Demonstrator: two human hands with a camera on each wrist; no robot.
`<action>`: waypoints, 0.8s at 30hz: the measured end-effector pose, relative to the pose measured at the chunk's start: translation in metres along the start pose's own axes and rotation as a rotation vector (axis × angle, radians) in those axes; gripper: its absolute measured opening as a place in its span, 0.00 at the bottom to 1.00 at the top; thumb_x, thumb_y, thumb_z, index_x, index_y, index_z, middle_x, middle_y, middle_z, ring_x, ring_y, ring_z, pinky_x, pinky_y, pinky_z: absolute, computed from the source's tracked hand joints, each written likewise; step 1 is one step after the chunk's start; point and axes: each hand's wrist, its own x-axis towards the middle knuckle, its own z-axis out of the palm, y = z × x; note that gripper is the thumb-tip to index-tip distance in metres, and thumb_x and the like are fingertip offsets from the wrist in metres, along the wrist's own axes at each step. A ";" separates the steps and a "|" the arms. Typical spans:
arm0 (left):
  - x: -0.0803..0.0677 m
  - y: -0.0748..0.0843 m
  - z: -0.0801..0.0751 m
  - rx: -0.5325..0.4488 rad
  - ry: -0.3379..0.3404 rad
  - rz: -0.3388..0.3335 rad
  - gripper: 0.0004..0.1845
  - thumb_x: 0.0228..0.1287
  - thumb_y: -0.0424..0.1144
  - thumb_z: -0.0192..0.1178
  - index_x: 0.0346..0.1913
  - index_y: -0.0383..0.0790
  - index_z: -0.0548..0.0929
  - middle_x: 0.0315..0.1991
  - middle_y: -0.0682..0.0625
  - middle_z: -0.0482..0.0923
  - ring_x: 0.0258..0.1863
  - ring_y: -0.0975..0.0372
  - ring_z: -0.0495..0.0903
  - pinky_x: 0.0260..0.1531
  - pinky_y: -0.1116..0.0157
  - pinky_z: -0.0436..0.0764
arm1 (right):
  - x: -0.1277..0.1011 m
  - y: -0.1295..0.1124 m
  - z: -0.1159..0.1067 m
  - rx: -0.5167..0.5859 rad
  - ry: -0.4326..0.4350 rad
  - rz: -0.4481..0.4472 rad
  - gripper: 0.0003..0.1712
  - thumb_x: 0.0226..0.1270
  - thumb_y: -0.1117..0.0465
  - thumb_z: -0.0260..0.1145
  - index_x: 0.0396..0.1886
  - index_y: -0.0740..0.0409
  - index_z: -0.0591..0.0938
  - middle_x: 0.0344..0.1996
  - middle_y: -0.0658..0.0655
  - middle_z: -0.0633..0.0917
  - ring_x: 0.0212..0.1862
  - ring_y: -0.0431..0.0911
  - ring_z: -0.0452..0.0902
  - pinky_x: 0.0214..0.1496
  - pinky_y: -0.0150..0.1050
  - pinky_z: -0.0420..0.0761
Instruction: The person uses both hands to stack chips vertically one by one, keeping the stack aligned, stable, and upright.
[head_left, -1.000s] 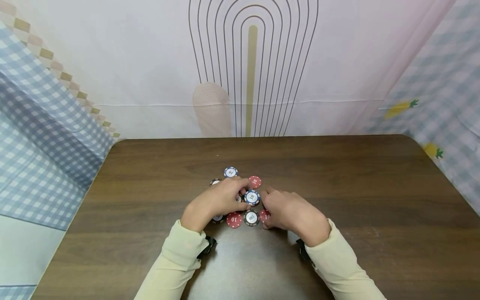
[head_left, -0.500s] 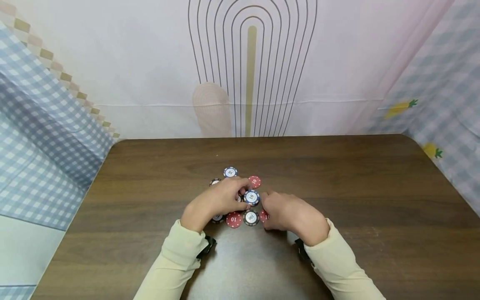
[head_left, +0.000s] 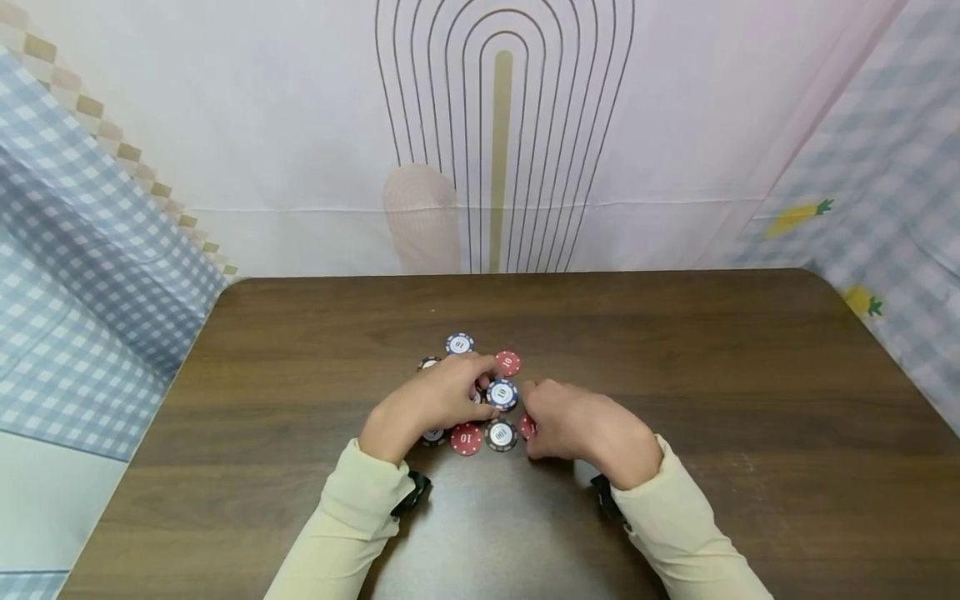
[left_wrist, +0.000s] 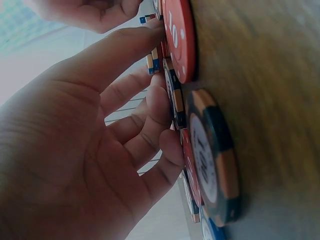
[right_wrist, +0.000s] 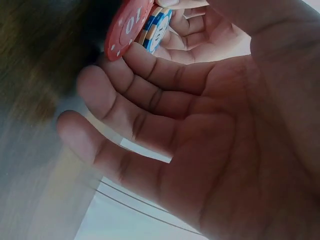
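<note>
My left hand [head_left: 442,393] curls thumb and index finger around a small stack of blue-and-white poker chips [head_left: 502,394], marked 10 on top. Its fingertips are right at the stack's edge. My right hand [head_left: 573,425] pinches a red poker chip [head_left: 528,427] marked 10, which is partly covered by that hand. In the right wrist view the red chip [right_wrist: 131,27] stands tilted at the fingertips, close to the stack of blue chips [right_wrist: 156,31]. A black chip [head_left: 501,435] marked 100 and a red chip [head_left: 466,439] lie flat in front of the stack.
A blue chip [head_left: 460,344], a red chip [head_left: 507,362] and a half-hidden black chip [head_left: 429,363] lie behind the left hand. Another black chip [head_left: 434,437] peeks out under the left wrist. The brown wooden table [head_left: 712,358] ends at a patterned cloth [head_left: 300,150].
The fingers of my right hand have closed in slightly on the red chip, so less of it shows. My left hand stays in place around the blue chips.
</note>
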 end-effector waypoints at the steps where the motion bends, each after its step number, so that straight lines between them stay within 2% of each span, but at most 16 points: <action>1: 0.000 0.000 0.000 -0.002 -0.003 -0.003 0.20 0.65 0.38 0.75 0.58 0.41 0.83 0.40 0.53 0.79 0.37 0.65 0.77 0.41 0.65 0.79 | 0.000 0.001 0.000 -0.001 -0.003 0.000 0.22 0.60 0.63 0.77 0.50 0.63 0.77 0.33 0.55 0.77 0.32 0.47 0.75 0.34 0.43 0.75; 4: 0.000 0.000 0.000 -0.004 -0.008 -0.011 0.20 0.65 0.38 0.75 0.57 0.41 0.83 0.40 0.53 0.79 0.37 0.65 0.77 0.42 0.65 0.79 | 0.002 0.002 -0.001 0.000 -0.006 -0.005 0.26 0.61 0.62 0.77 0.55 0.64 0.77 0.34 0.55 0.77 0.32 0.47 0.75 0.35 0.43 0.75; 8: 0.000 0.000 0.000 0.000 -0.004 -0.008 0.19 0.65 0.39 0.75 0.55 0.41 0.83 0.40 0.54 0.79 0.37 0.64 0.77 0.42 0.64 0.79 | 0.002 0.003 -0.002 -0.004 0.000 -0.009 0.26 0.62 0.63 0.76 0.56 0.64 0.77 0.37 0.55 0.78 0.35 0.48 0.75 0.37 0.44 0.77; 12: 0.001 0.000 0.000 0.004 -0.005 0.007 0.19 0.64 0.38 0.75 0.56 0.40 0.83 0.39 0.53 0.79 0.36 0.65 0.77 0.41 0.65 0.79 | 0.000 0.004 -0.005 -0.013 0.029 -0.017 0.24 0.64 0.64 0.75 0.56 0.64 0.77 0.43 0.57 0.78 0.36 0.49 0.76 0.40 0.45 0.78; 18: 0.001 -0.001 -0.001 0.001 -0.001 0.010 0.21 0.63 0.37 0.75 0.58 0.39 0.83 0.38 0.53 0.79 0.35 0.65 0.76 0.40 0.65 0.78 | 0.001 0.004 -0.007 -0.012 0.090 -0.060 0.24 0.65 0.66 0.73 0.59 0.66 0.79 0.47 0.61 0.78 0.34 0.49 0.76 0.38 0.44 0.79; 22: 0.001 -0.002 0.000 0.004 -0.001 0.015 0.22 0.63 0.37 0.75 0.58 0.39 0.83 0.38 0.53 0.79 0.35 0.64 0.76 0.40 0.64 0.79 | 0.002 0.004 -0.003 -0.029 0.196 -0.163 0.27 0.67 0.67 0.71 0.64 0.66 0.77 0.49 0.62 0.80 0.35 0.48 0.78 0.39 0.43 0.82; 24: 0.002 -0.002 -0.001 0.015 0.001 0.016 0.23 0.62 0.37 0.75 0.59 0.39 0.83 0.39 0.54 0.80 0.36 0.64 0.77 0.41 0.64 0.79 | 0.002 0.003 -0.001 -0.066 0.296 -0.229 0.23 0.67 0.66 0.70 0.60 0.66 0.78 0.46 0.60 0.80 0.34 0.47 0.79 0.38 0.42 0.83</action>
